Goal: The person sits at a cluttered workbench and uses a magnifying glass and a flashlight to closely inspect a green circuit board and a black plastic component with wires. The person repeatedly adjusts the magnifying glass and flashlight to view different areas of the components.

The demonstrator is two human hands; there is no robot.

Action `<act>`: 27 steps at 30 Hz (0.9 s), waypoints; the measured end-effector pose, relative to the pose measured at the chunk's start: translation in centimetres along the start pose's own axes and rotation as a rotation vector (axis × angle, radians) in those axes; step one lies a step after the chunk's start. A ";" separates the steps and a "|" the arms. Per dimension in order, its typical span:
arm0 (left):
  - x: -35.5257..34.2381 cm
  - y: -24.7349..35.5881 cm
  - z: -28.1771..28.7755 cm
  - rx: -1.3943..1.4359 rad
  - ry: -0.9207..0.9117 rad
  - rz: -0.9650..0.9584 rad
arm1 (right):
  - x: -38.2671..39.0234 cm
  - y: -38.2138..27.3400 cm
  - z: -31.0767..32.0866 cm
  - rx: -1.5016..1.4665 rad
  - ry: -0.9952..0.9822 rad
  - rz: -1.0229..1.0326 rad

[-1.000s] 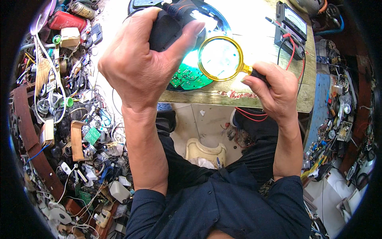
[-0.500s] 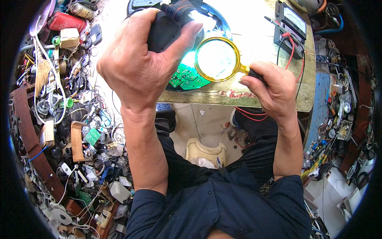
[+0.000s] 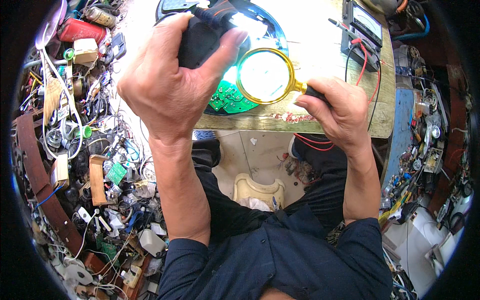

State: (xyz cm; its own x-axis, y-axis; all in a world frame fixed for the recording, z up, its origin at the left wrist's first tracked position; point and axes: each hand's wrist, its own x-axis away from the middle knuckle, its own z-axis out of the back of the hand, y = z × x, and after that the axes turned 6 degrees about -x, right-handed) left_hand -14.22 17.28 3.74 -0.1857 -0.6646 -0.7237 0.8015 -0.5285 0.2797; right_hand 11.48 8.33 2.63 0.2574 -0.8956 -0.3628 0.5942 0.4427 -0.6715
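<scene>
My left hand is closed round a black flashlight, whose bright light falls on the work below. My right hand grips the dark handle of a magnifying glass with a gold rim, just right of my left thumb. Its lens is washed out by glare, so what lies behind it cannot be made out. Beneath both hands, a green circuit board sits in a round dark housing on the wooden table. The left hand hides part of the housing.
An analog multimeter with red and black leads stands at the table's right. Heaps of cables and electronic parts crowd the left side. More parts lie on the right, past a blue board. A cream plastic stool is below.
The magnifying glass and my right hand have shifted slightly left over the board. My left hand, still gripping the flashlight, has also drifted a little left. The whole view moved slightly.
</scene>
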 end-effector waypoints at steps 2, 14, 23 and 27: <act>0.1 -0.1 0.0 -0.002 0.002 0.000 | 0.0 0.0 0.0 0.010 -0.004 0.008; 0.1 0.2 -0.1 0.006 0.003 0.019 | 0.0 0.0 -0.1 -0.013 0.010 0.005; 0.2 0.0 -0.2 0.016 -0.010 0.021 | 0.0 0.0 0.1 -0.008 -0.001 0.008; 0.2 0.0 -0.2 0.010 -0.001 0.004 | 0.1 0.0 0.1 -0.001 -0.004 0.003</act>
State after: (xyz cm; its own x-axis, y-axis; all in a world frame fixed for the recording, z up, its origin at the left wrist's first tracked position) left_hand -14.17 17.24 3.52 -0.1830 -0.6672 -0.7221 0.7966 -0.5311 0.2889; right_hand 11.56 8.23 2.66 0.2623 -0.8944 -0.3624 0.5929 0.4456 -0.6707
